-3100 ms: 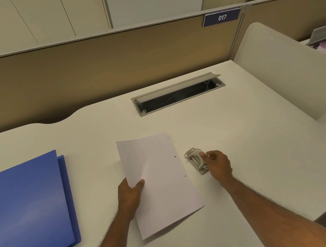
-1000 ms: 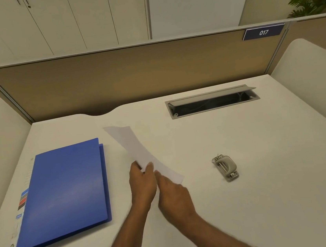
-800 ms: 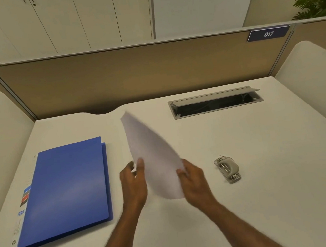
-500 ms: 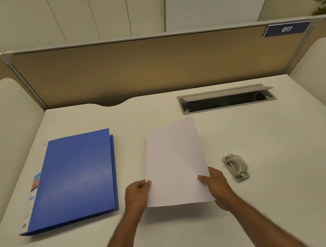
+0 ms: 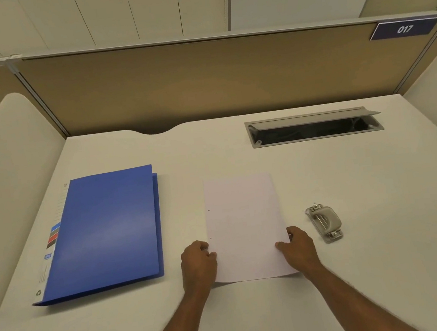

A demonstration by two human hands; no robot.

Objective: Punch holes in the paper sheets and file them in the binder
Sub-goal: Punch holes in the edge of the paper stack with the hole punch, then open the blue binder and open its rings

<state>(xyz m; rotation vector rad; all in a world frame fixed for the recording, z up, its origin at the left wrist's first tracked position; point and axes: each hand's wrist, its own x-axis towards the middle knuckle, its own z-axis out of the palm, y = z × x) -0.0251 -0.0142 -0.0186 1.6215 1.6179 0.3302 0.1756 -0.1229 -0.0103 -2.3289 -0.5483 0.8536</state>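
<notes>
A white paper sheet [image 5: 243,222] lies lengthwise in the middle of the desk, with two small punched holes near its left edge. My left hand [image 5: 198,264] pinches its lower left edge and my right hand [image 5: 298,249] pinches its lower right edge. A closed blue binder [image 5: 104,231] lies flat to the left of the sheet. A small grey hole punch [image 5: 325,222] sits on the desk just right of my right hand, untouched.
The white desk [image 5: 384,227] has an open grey cable tray [image 5: 314,127] at the back right. A tan partition [image 5: 201,82] with a "017" sign [image 5: 404,29] closes the back. Rounded white side screens [image 5: 7,177] stand left and right.
My right hand left the hole punch and joined the left on the sheet. The sheet was turned over, so its holes are now on the left, and lowered flat to the desk.
</notes>
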